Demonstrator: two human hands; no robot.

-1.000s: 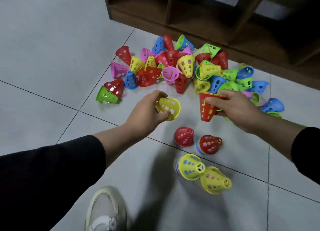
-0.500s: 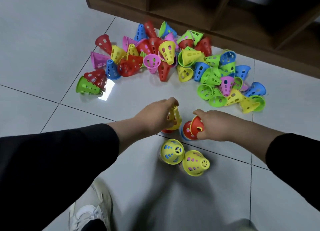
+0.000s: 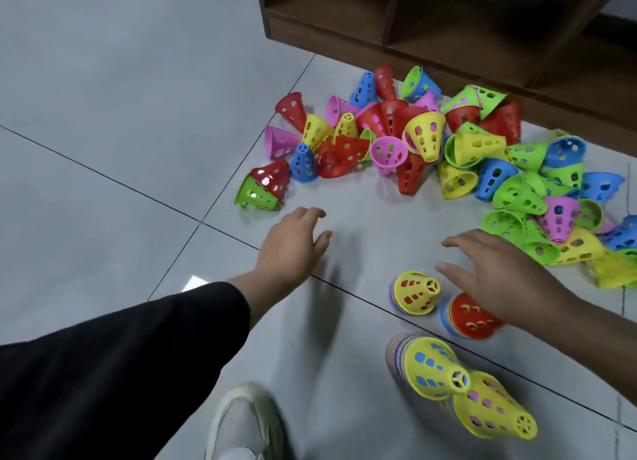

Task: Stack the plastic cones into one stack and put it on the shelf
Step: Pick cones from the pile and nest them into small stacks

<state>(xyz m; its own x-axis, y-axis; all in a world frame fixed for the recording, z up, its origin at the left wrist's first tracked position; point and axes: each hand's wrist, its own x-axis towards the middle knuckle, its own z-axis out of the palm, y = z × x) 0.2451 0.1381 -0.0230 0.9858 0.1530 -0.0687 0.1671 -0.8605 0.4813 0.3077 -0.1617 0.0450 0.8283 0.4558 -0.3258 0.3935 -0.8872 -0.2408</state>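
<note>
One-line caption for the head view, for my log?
Both empty hands, left and right, reach toward scattered cones beside four small stacks.

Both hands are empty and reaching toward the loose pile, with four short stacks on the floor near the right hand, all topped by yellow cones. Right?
Not quite. In the head view, one of the four short stacks is topped by a red cone, not yellow; the other three have yellow tops. The left hand and right hand are indeed empty, reaching toward the loose pile.

I'm crouched indoors, in what looks like a home or playroom: pale tiled floor under my shoe, a low wooden shelf along the far edge, and bright plastic cones strewn before it.
</note>
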